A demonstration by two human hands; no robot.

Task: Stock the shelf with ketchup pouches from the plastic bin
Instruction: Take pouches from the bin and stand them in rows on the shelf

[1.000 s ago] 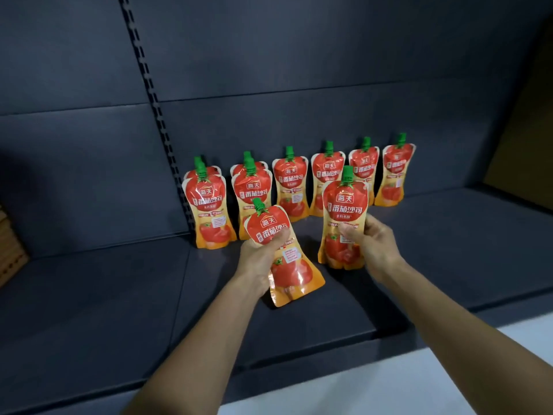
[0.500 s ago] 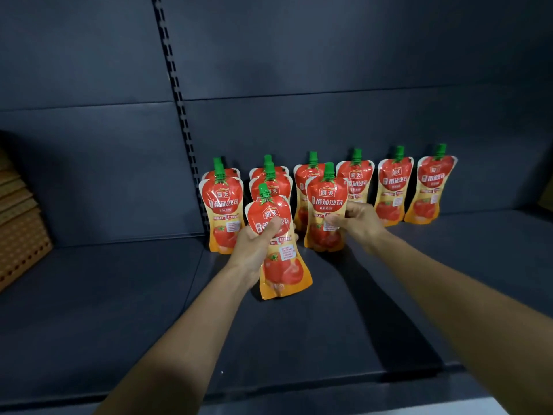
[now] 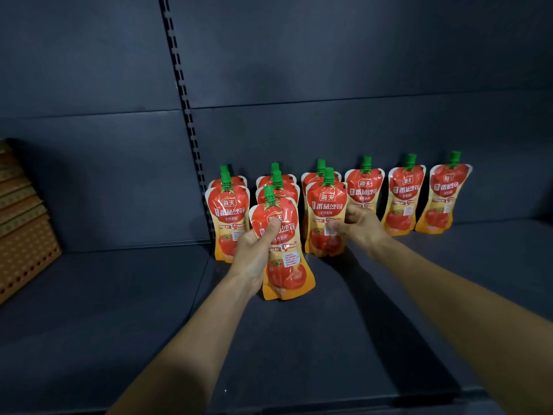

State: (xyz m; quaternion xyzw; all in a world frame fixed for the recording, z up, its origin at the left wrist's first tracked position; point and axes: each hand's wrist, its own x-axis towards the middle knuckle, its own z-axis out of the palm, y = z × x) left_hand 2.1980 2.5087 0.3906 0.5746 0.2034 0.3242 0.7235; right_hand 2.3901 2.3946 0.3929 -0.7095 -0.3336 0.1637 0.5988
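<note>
My left hand, just left of the frame's centre, gripped a ketchup pouch by its left side, thumb pressed across the red label and fingers wrapped behind. The pouch was upright with its green cap on top. Its orange bottom edge sat at or just above the dark shelf; I could not tell whether it touched.

My right hand, just right of centre, pinched the right edge of a second pouch, thumb on the front and fingers curled behind. This pouch stood upright, and its base appeared to rest on the shelf.

Behind both, a row of pouches ran six across toward the right of the frame, against the dark back wall. Another pouch stood in front of that row at its left end. One more was mostly hidden behind the pouch in my left hand.

A slotted metal upright ran from the top centre down to the shelf. At the far left edge leaned a tan perforated panel.
</note>
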